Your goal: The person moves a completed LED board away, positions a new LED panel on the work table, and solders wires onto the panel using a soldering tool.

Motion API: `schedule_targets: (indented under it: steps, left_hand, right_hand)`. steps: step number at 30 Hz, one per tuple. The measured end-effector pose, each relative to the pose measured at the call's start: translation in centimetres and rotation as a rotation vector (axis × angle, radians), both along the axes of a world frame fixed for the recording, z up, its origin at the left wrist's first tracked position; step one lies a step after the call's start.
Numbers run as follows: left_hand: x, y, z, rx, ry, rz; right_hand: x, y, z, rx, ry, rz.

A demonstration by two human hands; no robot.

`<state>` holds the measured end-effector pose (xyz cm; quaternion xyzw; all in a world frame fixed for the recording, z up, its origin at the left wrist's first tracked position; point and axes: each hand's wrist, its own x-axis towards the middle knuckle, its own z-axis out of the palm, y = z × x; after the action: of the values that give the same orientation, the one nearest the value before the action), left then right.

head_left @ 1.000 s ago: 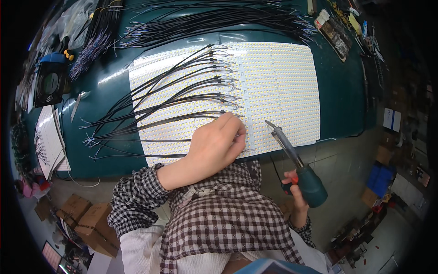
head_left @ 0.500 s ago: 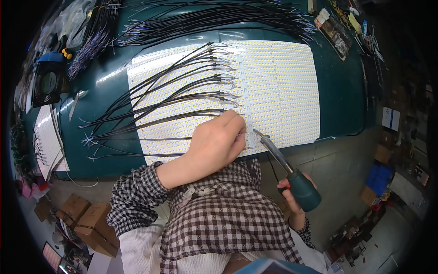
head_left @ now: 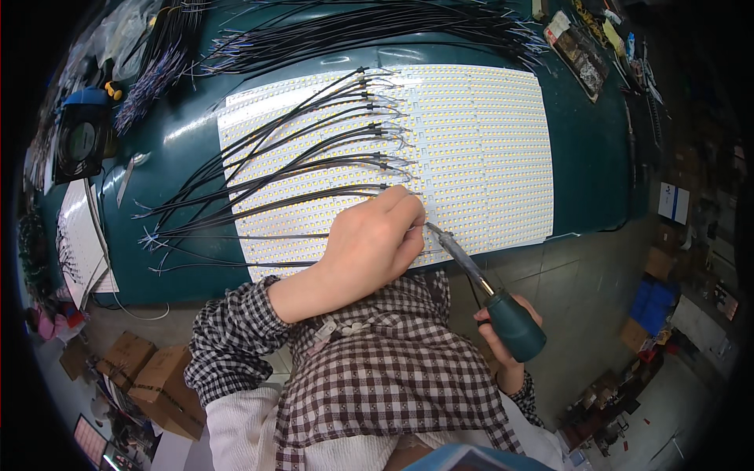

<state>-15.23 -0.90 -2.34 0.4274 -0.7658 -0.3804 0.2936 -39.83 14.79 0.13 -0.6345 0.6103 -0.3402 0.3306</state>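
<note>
A white LED panel (head_left: 503,157) with rows of yellowish dots lies across the near edge of the table. My left hand (head_left: 373,239) rests on it, thumb and fingers pinched on a black cable (head_left: 284,236) whose end they cover. My right hand (head_left: 509,334) grips a soldering iron (head_left: 514,326) by its thick dark green handle. Its metal tip reaches the panel right beside my left fingertips; whether it touches a wire is too small to tell. Several black cables (head_left: 314,167) lie over the panel's left half, their thin wire ends along its middle strip.
A long bundle of black cables (head_left: 369,35) lies along the table's far side, another bundle (head_left: 157,78) at far left. A small black fan (head_left: 81,141) and white sheets (head_left: 81,243) are on the left. A worn box (head_left: 577,55) sits at far right. Cardboard boxes (head_left: 169,388) stand on the floor.
The soldering iron in my right hand has moved a little left and up, bringing its tip up to my left fingertips. My left hand stays nearly still.
</note>
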Motion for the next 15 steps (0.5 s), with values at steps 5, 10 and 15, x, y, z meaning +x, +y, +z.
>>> schedule_targets:
  steps: [5, 10, 15]
  left_hand:
    - [0.00, -0.05, -0.10, -0.005, 0.006, -0.001]
    - [-0.03, -0.02, -0.14, 0.006, -0.012, -0.006]
    - [-0.02, -0.01, -0.05, -0.012, -0.002, -0.001]
  right_hand:
    - [-0.11, 0.00, -0.14, 0.013, 0.005, 0.013]
    - [-0.14, 0.00, -0.26, -0.014, 0.028, 0.022]
    - [0.00, 0.18, -0.14, 0.007, 0.039, 0.011]
